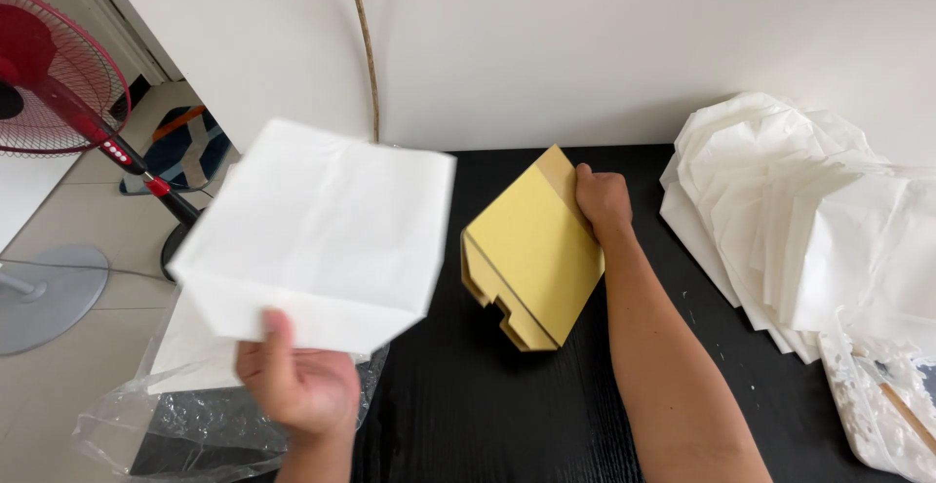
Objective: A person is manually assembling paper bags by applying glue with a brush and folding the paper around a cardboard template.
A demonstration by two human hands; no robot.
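Left hand (pixel 297 386): raised at the lower left, above the surface's left edge; its grip is closed on the near bottom edge of a white paper bag, thumb on top.
White paper bag (pixel 317 234): opened out into a box shape, held in the air and tilted, its flat side toward the camera; it hides part of the surface's left end.
Right hand (pixel 602 200): reaching forward over the middle of the surface; its grip is wrapped round the far upper corner of a yellow cardboard piece.
Yellow cardboard piece (pixel 531 249): a folded, flat-sided form with a brown strip at its far end and a notched near end; it stands tilted, its near end resting on the surface, just right of the bag and apart from it.
Surface (pixel 468 415): black with a wood grain, set against a white wall.
Stack of white paper bags (pixel 790 220): flat, fanned out at the right end of the surface, well apart from both hands.
Clear plastic wrap (pixel 185 425): crumpled under the left hand, with white sheets inside.
Red fan (pixel 58 74): standing on the floor at the far left.
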